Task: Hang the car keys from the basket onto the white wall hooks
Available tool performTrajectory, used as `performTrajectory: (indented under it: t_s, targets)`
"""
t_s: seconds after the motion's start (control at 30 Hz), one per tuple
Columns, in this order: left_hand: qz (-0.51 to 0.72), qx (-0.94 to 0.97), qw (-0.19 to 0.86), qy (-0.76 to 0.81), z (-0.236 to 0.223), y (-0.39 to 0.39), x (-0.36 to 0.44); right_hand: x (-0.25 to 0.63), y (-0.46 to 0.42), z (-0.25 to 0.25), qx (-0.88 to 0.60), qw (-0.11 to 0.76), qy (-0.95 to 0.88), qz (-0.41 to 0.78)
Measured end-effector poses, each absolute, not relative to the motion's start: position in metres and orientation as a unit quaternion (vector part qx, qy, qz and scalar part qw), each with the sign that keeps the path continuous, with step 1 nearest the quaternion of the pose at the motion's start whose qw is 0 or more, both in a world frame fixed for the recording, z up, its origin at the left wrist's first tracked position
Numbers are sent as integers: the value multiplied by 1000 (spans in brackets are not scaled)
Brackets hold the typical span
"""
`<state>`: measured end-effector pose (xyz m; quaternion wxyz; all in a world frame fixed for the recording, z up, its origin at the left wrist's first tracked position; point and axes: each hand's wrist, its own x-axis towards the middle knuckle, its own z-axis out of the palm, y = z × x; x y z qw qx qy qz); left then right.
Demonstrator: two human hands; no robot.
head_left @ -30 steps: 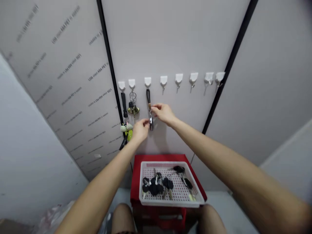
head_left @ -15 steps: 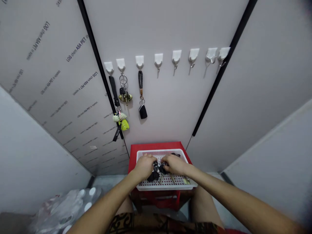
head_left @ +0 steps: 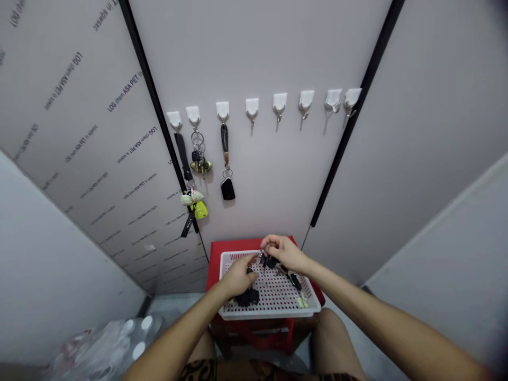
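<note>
A white perforated basket (head_left: 273, 314) holds several keys in front of me. My right hand (head_left: 286, 254) is closed over its far side, the fingertips pinching a bunch of keys (head_left: 271, 261) with a dark key head and metal parts. My left hand (head_left: 239, 276) is over the left part of the basket, thumb and fingers apart. Black keys (head_left: 248, 297) lie just below it, and a dark piece shows near its thumb; whether the hand touches it I cannot tell. Another black key (head_left: 295, 281) lies in the basket below my right wrist.
Several white hooks (head_left: 252, 107) run along the wall. The three leftmost carry a black strap with a lime-green fob (head_left: 199, 209), a key ring with brassy keys (head_left: 201, 165), and a black car fob (head_left: 227, 189). The basket rests on a red surface (head_left: 213, 264). Wrapped bottles (head_left: 130, 338) stand lower left.
My right hand has lifted up and away toward the basket's far edge with the bunch of keys. My left hand has moved slightly down, its fingers spreading. The view has tilted a little.
</note>
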<state>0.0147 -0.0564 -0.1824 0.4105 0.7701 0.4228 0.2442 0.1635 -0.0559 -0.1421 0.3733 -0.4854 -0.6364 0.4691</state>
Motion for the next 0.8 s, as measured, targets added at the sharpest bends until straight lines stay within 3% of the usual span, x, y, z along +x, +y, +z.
performTrajectory:
  t_s: [0.13,0.27,0.5,0.63,0.8]
  targets:
    - [316,634,588,391,-174,-53,21,160,-60,-122,-463,413,-589,518]
    - [375,514,655,407,-157,-50,20,160,-61,-117,-446,453,-542,550]
    - [508,444,596,435,-139,-39,24,155,-62,-115,-436,447,-580,524]
    - [508,435,587,457,-131,-34,24,154,-60,-116,-445,430,-612,492]
    - [497,546,467,487,-119,-27,20,158,-56,-122,-471,409,-646,440]
